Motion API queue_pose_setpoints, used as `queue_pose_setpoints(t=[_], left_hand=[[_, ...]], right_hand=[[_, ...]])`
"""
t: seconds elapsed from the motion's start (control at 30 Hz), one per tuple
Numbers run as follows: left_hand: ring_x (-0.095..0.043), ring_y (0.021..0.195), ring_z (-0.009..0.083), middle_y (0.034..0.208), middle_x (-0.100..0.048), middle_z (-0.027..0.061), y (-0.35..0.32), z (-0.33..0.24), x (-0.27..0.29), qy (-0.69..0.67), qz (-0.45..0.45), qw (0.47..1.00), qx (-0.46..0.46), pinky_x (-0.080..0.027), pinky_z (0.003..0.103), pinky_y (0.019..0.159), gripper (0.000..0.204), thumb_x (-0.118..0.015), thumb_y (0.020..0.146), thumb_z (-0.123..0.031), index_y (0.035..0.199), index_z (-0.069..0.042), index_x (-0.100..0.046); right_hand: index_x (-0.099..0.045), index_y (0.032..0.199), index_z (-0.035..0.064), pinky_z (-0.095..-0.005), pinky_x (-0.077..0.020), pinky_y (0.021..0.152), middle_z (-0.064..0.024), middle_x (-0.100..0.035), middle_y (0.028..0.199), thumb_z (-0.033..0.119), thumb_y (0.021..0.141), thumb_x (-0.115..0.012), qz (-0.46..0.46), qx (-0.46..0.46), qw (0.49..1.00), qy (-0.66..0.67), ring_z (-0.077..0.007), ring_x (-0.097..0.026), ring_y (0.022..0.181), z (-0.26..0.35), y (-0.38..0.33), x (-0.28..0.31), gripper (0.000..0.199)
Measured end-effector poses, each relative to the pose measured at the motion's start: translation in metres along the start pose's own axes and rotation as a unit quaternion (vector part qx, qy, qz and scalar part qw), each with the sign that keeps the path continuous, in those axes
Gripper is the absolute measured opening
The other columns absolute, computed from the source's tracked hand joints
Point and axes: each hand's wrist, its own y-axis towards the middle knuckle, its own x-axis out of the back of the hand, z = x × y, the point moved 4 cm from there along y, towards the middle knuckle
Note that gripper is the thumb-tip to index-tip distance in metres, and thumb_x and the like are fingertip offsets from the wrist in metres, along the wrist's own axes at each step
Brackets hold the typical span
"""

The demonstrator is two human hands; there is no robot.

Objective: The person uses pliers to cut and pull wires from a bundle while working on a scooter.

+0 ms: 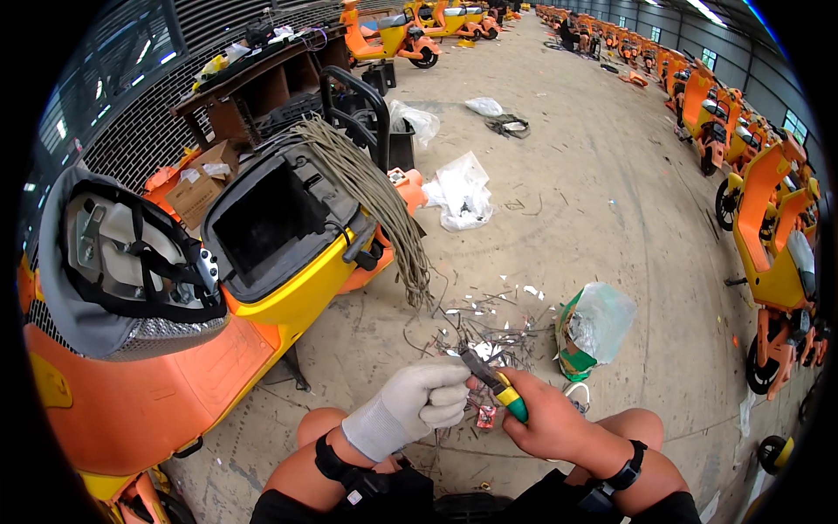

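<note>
My right hand (554,424), bare, is wrapped round the yellow-and-green handle of a pair of pliers (483,367). Their dark metal head points up and to the left. Beside that head, my left hand (406,415) in a pale knit glove has its fingers curled in, thumb and forefinger close to the jaws. Whatever it pinches is hidden or too small to name. Below and beyond the hands, cut wire pieces and white scraps (493,341) litter the floor. A small red packet (486,417) shows between my knees.
On the left stands an orange-and-yellow scooter (288,314), its seat (131,253) tipped up and black storage bin open. Bundled cables (371,192) drape over it. A green-and-clear plastic bag (598,323) sits right; a white bag (461,192) lies ahead. Scooters (759,236) line the right side.
</note>
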Motion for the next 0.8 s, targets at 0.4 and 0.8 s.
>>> queue_pose_setpoints(t=[0.4,0.8], left_hand=[[-0.066,0.076,0.0188,0.084,-0.068,0.0113,0.0,-0.018,-0.027,0.6,-0.212,0.72,-0.275,-0.051,0.033,0.071,0.027,-0.061,0.097,-0.021,0.112,0.0,-0.066],[-0.064,0.103,0.0403,0.107,-0.066,0.0234,0.027,-0.017,-0.008,0.673,-0.244,0.668,-0.202,-0.05,0.045,0.09,0.032,-0.057,0.098,-0.026,0.12,-0.002,-0.062]], right_hand=[[-0.051,0.134,0.001,-0.0368,-0.0548,0.08,-0.0123,-0.069,0.1,0.004,0.087,-0.062,-0.027,-0.13,0.977,0.168,-0.0254,-0.069,0.088,-0.007,-0.005,-0.003,0.048],[-0.051,0.131,0.0009,-0.0333,-0.0535,0.085,-0.0063,-0.061,0.106,-0.004,0.089,-0.054,-0.138,-0.12,0.882,0.434,-0.0158,-0.063,0.094,-0.016,0.005,0.024,0.042]])
